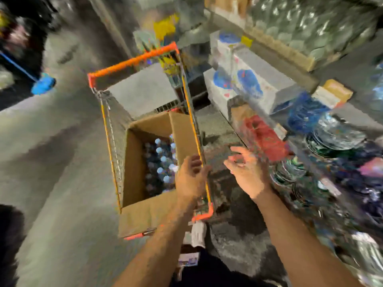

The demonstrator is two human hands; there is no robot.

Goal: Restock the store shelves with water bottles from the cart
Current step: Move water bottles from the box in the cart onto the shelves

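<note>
Now both my hands are empty | left hand (191, 179) released over brown cardboard box (145, 216) | clear blue-capped water bottles (161, 162) just beneath remain | right hand (247, 172) released beside orange-rimmed wire cart (132, 61).

Broom head (43, 86), blue, lay on the grey floor (51, 162) at far left; its blue handle ran up and left out of frame. Yellow item (165, 27) stood beyond, too blurred to identify. White boxes (255, 79) with blue round prints sat stacked at right. Red pack (265, 137) sat below them. Stacked plates (335, 137) lay further right. Orange-topped carton (335, 92) sat above the plates.
</note>
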